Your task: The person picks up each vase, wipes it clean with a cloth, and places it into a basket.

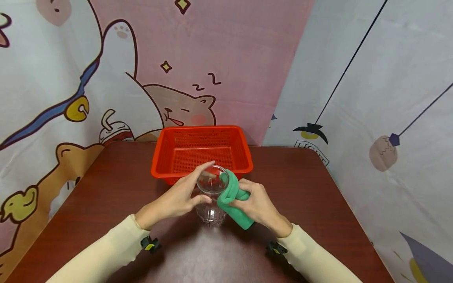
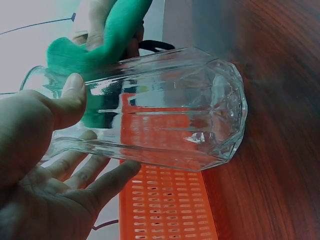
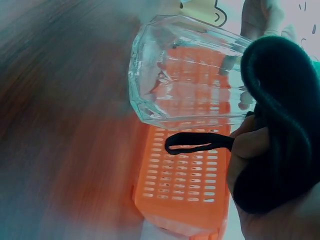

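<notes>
A clear glass vase (image 1: 211,212) with a faceted lower part and a round open rim is upright between the two hands. My left hand (image 1: 177,197) holds it near the top, thumb on the near side and fingers around the far side. In my right hand (image 1: 260,204) a folded green cloth (image 1: 231,192) is gripped and laid over the right side of the rim, one end hanging down outside the glass. The left wrist view shows the cloth (image 2: 75,57) against the vase's upper wall. A dark loop (image 3: 200,142) sticks out beside the right fingers.
Right behind the vase stands a red plastic basket (image 1: 154,169) with slotted walls, at the back of the dark brown wooden table (image 1: 301,177). A printed cartoon cloth (image 1: 247,59) hangs behind and along the sides of the table.
</notes>
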{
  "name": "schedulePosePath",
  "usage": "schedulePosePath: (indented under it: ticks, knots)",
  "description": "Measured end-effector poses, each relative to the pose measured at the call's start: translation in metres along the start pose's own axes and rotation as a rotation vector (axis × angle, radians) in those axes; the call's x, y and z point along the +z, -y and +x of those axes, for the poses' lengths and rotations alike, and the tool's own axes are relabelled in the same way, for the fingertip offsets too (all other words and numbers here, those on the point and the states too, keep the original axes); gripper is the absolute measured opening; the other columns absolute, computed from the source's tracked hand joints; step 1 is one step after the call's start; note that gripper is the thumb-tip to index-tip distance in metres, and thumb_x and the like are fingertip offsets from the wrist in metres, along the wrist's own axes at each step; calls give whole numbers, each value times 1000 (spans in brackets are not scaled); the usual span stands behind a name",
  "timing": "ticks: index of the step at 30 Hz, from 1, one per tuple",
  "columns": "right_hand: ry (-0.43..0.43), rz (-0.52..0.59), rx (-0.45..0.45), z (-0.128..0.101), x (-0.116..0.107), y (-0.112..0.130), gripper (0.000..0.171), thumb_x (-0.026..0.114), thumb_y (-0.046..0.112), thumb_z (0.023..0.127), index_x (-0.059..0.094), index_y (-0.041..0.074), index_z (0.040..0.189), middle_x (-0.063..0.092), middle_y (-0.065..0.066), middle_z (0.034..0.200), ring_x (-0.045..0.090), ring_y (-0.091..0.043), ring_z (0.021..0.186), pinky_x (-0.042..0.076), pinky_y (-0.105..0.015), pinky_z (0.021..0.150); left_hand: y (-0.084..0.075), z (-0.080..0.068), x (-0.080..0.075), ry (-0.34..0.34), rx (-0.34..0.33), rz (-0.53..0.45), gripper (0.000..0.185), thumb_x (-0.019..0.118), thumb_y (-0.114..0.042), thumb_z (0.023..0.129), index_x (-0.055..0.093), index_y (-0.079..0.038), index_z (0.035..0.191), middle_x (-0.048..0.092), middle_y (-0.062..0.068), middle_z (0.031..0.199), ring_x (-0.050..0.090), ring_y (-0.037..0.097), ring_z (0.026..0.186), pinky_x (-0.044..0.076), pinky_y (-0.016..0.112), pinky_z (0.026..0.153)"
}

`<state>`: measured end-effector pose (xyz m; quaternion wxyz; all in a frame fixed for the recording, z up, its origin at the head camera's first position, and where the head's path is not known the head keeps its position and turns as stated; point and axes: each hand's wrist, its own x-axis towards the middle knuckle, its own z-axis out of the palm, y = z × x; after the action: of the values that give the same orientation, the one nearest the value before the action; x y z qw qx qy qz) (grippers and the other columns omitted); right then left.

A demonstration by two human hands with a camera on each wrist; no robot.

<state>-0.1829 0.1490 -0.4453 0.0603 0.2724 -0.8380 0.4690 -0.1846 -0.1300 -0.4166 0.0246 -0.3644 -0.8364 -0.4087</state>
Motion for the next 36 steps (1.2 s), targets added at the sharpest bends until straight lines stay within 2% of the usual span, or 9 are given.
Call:
schedulePosePath:
  ticks: [4,8,17,20,27,31,36]
  knots:
    - [47,-64,22,-3,0,-2,25,90,43,80,77,42,102,66,16,93,62,-9,79,54,-28,66,0,0,0,1,0,-7,108,85,-27,84,14,-32,165,62,6,139,60,23,128,52,44,102]
    - [83,-116,40,-4,0,-5,33,90,42,81,77,42,111,64,17,92,61,-7,78,54,-27,65,-1,0,-1,8,-12,-20,108,85,-27,84,13,-34,165,61,7,140,60,24,128,55,42,98]
    - [137,-241,56,-9,2,-11,46,93,34,79,78,27,122,61,17,84,58,-6,74,52,-24,62,-3,0,0,8,-19,-50,110,87,-16,84,15,-34,165,60,8,139,60,26,128,56,41,96]
    - [164,-288,58,-11,4,-15,42,93,34,79,80,29,118,60,17,81,57,-5,72,52,-23,61,-4,0,0,8,-29,-58,110,87,-13,84,14,-35,164,60,7,139,59,25,128,56,40,97]
    - [221,-405,73,-15,9,-22,33,92,36,79,80,34,109,56,13,76,53,-7,67,47,-24,57,-4,0,-2,14,-49,-56,106,84,-23,85,14,-36,164,60,4,139,60,22,128,55,38,98]
    - [250,-457,107,-18,11,-27,30,92,35,78,79,35,105,55,11,76,52,-8,67,46,-27,56,-5,-1,-2,12,-47,-64,107,85,-22,85,14,-36,164,60,4,140,60,23,128,55,39,98]
    - [262,-520,119,-20,13,-29,32,92,33,78,79,33,107,55,12,79,54,-8,68,46,-29,54,-4,0,-1,8,-46,-68,107,85,-21,84,15,-36,164,59,4,140,60,23,128,55,39,99]
